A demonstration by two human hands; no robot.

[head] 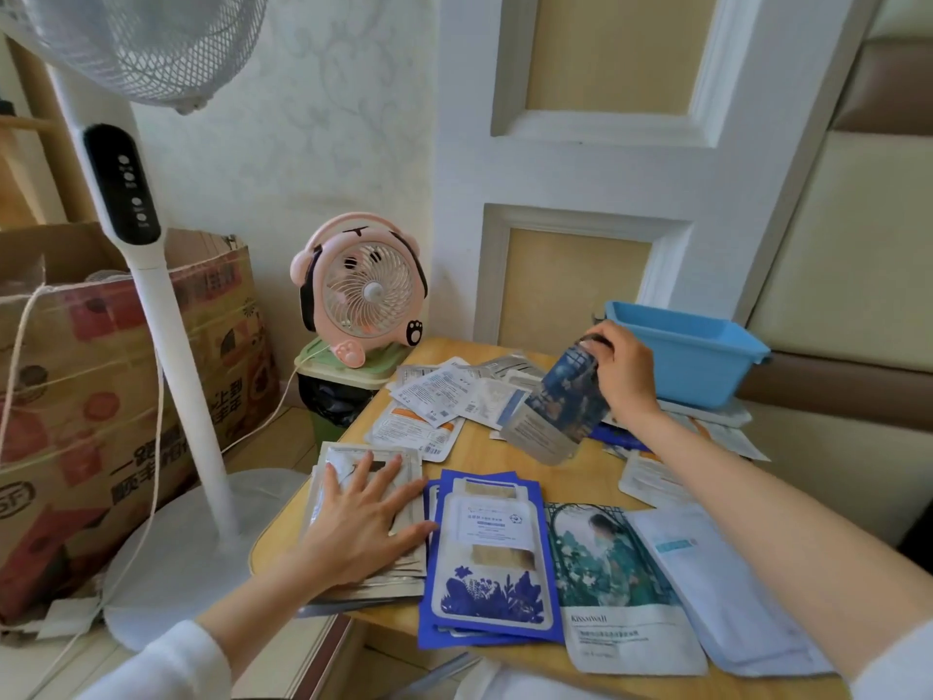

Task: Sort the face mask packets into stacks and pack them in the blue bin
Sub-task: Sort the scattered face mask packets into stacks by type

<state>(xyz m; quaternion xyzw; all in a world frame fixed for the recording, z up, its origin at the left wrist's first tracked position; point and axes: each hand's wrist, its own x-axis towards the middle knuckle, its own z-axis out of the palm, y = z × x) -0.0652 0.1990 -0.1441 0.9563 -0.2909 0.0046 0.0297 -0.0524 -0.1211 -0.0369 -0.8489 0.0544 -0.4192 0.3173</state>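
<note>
My right hand (623, 371) grips the top of a dark blue patterned mask packet (560, 406), lifted and tilted above the small wooden table (484, 454). My left hand (361, 517) lies flat with spread fingers on a stack of silver packets (353, 578) at the table's left edge. Beside it sit a stack of blue-and-white floral packets (487, 563), a teal packet with a figure (613, 583) and pale blue packets (727, 588). Loose white packets (434, 396) are scattered at the back. The blue bin (691, 351) stands at the back right, just behind my right hand.
A pink desk fan (361, 290) sits on a green bin (343, 376) left of the table. A white standing fan (151, 295) and a cardboard box (101, 376) are on the floor to the left. A panelled wall lies behind.
</note>
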